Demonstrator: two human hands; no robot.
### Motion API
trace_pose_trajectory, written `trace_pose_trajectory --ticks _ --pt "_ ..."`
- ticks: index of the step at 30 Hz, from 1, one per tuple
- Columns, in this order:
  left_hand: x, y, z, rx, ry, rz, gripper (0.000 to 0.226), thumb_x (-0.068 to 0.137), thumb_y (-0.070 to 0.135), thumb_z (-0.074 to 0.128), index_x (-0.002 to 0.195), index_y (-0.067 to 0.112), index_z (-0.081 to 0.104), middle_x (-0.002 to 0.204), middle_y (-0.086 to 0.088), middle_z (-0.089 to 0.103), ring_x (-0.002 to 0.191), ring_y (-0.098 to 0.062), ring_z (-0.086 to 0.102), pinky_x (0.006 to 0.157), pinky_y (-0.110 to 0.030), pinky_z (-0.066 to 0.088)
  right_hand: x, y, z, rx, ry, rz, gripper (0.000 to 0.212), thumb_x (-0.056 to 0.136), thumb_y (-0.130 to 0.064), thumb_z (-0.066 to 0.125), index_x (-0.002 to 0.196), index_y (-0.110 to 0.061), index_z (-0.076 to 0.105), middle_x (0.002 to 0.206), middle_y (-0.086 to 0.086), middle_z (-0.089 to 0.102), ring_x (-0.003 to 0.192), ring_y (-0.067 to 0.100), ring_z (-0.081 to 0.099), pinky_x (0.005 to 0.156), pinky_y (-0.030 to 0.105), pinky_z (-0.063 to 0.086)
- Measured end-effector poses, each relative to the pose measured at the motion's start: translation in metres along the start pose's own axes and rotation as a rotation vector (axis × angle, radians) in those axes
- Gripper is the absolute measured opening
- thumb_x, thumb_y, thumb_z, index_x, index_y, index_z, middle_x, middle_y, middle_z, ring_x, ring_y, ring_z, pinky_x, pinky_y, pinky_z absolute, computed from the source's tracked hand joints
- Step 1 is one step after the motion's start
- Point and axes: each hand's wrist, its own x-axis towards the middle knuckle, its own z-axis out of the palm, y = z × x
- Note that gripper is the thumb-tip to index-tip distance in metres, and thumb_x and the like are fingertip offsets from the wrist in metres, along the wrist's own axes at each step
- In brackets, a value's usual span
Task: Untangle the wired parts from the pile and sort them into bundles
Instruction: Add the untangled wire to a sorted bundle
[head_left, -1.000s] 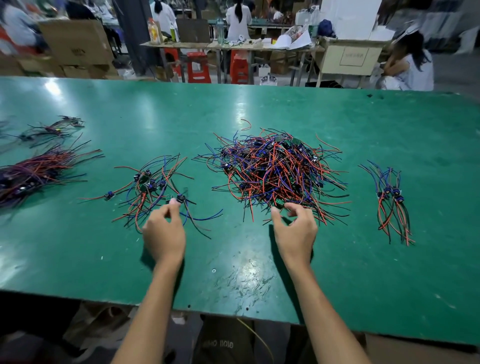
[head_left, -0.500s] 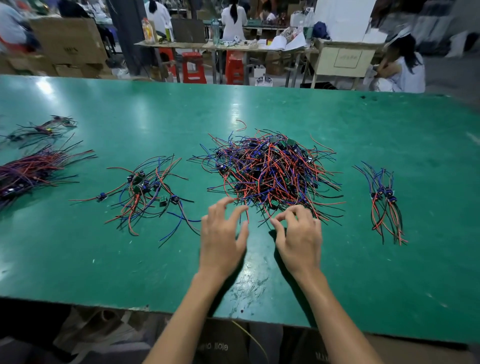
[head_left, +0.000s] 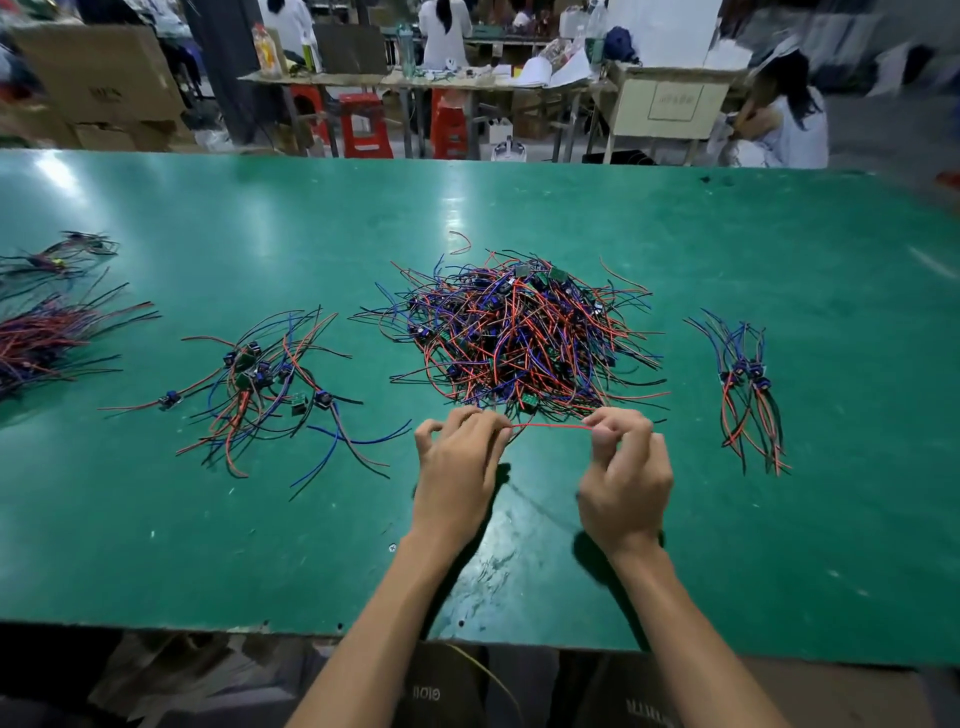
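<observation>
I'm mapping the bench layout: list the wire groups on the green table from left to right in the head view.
Dense bundle at the left edge → loose spread of wired parts → big tangled pile → small neat bundle. The left hand and right hand pinch a red wire just in front of the pile.

Factory workshop, green worktable (head_left: 519, 208), cardboard boxes (head_left: 98, 73), seated workers (head_left: 789, 119)
</observation>
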Motion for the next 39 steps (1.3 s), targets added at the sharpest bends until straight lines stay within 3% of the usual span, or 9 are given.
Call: trace_pose_trajectory --ticks 4,7,10,16,20,23,30,34,39 --pt "-0.005 0.003 -0.003 -0.089 0.148 0.097 0.011 0.099 0.023 0.06 0.096 0.015 0.068 0.088 0.005 0.067 0.084 -0.021 0.062 0.082 -0.037 0.039 0.006 0.005 -0.006 -0.09 -0.074 0.298 0.038 0.103 -0.035 0.039 0.086 -0.008 0.059 0.074 0.005 0.065 0.066 0.033 0.053 0.067 0.039 0.035" --pt "-0.011 0.0 -0.004 -0.176 0.253 0.125 0.011 0.098 0.022 0.063 0.104 0.015 0.068 0.081 0.003 0.06 0.072 -0.016 0.056 0.068 -0.036 0.049 0.007 0.011 -0.005 -0.071 -0.209 0.362 0.046 0.104 -0.045 0.036 0.086 -0.01 0.06 0.078 0.006 0.064 0.076 0.031 0.054 0.076 0.041 0.039" --pt "-0.014 -0.001 -0.007 -0.313 0.275 0.058 0.021 0.094 0.024 0.07 0.113 0.018 0.063 0.081 0.007 0.052 0.069 -0.01 0.053 0.067 -0.025 0.048 0.008 0.015 -0.003 -0.058 -0.27 0.372 0.045 0.106 -0.044 0.039 0.081 -0.012 0.057 0.073 0.002 0.064 0.076 0.03 0.055 0.077 0.04 0.039" --pt "-0.011 -0.007 -0.009 -0.449 -0.017 -0.013 0.044 0.083 0.008 0.078 0.118 0.026 0.057 0.088 0.013 0.067 0.09 -0.006 0.065 0.09 -0.029 0.047 0.008 0.027 0.0 0.093 -0.197 0.668 0.042 0.108 -0.042 0.04 0.075 -0.019 0.056 0.061 -0.012 0.066 0.064 0.001 0.06 0.063 0.025 0.041" --pt "-0.008 -0.009 -0.005 -0.389 -0.272 0.0 0.049 0.081 0.033 0.082 0.125 0.031 0.06 0.113 0.018 0.065 0.111 -0.004 0.057 0.1 -0.027 0.033 0.008 0.034 -0.001 0.186 -0.147 0.811 0.051 0.107 -0.047 0.037 0.069 -0.019 0.058 0.064 -0.008 0.069 0.07 0.017 0.066 0.071 0.036 0.049" --pt "-0.009 -0.009 -0.004 -0.197 -0.317 0.086 0.03 0.086 0.047 0.074 0.113 0.033 0.072 0.126 0.016 0.057 0.121 -0.007 0.041 0.1 -0.031 0.025 0.009 0.031 -0.001 0.248 -0.108 0.834 0.047 0.107 -0.045 0.038 0.07 -0.022 0.056 0.063 -0.007 0.069 0.068 0.02 0.066 0.075 0.04 0.053" --pt "-0.013 0.001 -0.012 -0.133 -0.046 0.142 0.027 0.08 0.042 0.079 0.094 0.021 0.071 0.089 0.015 0.068 0.091 -0.01 0.058 0.083 -0.03 0.023 0.011 0.028 -0.002 0.321 -0.02 0.852 0.036 0.11 -0.038 0.037 0.078 -0.026 0.051 0.061 -0.004 0.065 0.056 0.004 0.062 0.066 0.03 0.05" --pt "-0.015 0.002 -0.013 -0.092 0.077 0.21 0.021 0.084 0.035 0.076 0.097 0.019 0.075 0.089 0.013 0.071 0.08 -0.012 0.062 0.082 -0.029 0.023 0.01 0.031 -0.003 0.329 -0.008 0.868 0.035 0.109 -0.039 0.037 0.08 -0.026 0.051 0.059 -0.005 0.065 0.056 0.004 0.062 0.063 0.025 0.048" --pt "-0.014 0.003 -0.011 -0.126 0.091 0.212 0.023 0.085 0.009 0.077 0.108 0.006 0.075 0.086 -0.002 0.066 0.078 -0.025 0.056 0.077 -0.037 0.046 0.01 0.03 -0.003 0.322 -0.014 0.888 0.035 0.109 -0.04 0.038 0.08 -0.026 0.052 0.06 -0.006 0.065 0.059 0.008 0.063 0.068 0.034 0.052"
